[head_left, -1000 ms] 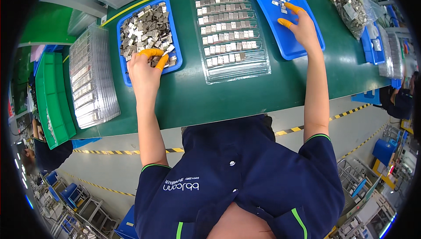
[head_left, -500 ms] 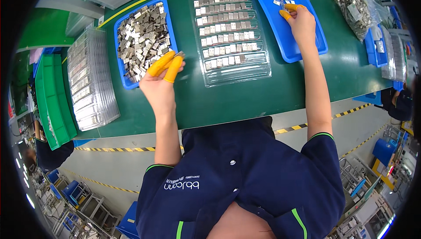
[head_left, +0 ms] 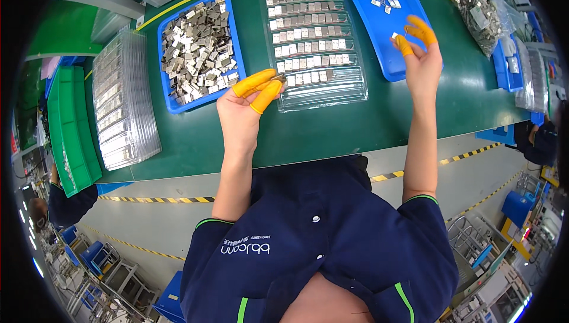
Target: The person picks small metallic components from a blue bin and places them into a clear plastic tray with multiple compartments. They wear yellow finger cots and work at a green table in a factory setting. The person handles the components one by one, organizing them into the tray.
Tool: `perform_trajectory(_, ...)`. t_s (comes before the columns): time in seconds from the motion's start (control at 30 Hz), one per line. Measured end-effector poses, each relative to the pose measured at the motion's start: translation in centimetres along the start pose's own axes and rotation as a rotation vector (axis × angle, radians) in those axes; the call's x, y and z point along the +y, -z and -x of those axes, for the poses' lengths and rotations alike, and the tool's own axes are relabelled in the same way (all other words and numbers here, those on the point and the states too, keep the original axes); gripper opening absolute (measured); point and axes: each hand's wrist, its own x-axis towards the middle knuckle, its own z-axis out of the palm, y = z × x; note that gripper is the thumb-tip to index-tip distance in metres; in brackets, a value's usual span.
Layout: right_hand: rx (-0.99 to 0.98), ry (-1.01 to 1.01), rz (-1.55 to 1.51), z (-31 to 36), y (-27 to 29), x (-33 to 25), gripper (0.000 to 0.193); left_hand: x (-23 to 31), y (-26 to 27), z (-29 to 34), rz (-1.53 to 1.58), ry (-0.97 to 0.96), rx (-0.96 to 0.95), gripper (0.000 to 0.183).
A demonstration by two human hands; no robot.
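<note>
Left hand (head_left: 246,106) has come off the heaped blue tray (head_left: 168,99) – a metal piece (head_left: 278,78) pinched – to the clear tray (head_left: 349,89); right hand (head_left: 418,50) beyond it nips another.

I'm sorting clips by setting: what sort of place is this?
Probably a factory assembly bench: a blue tray heaped with small metal parts, a clear slotted tray holding them in rows, and yellow-black floor tape.

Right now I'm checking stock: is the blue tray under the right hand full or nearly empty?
Nearly empty: the blue plastic tray holds only a few small metal pieces near its far end.
</note>
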Motion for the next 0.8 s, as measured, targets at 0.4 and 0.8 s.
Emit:
perform_trajectory(0.4, -0.073, -0.039, -0.216, 5.8, -1.5, -0.6, 0.022, -1.0, -1.8, 0.8, 0.008, 0.060, -0.091, 0.028)
perform_trajectory(0.8, -0.322, 0.168, 0.088, 8.5, -4.4, -2.0, 0.014, -0.8, -2.7, 1.1, 0.024, 0.083, -0.110, 0.028)
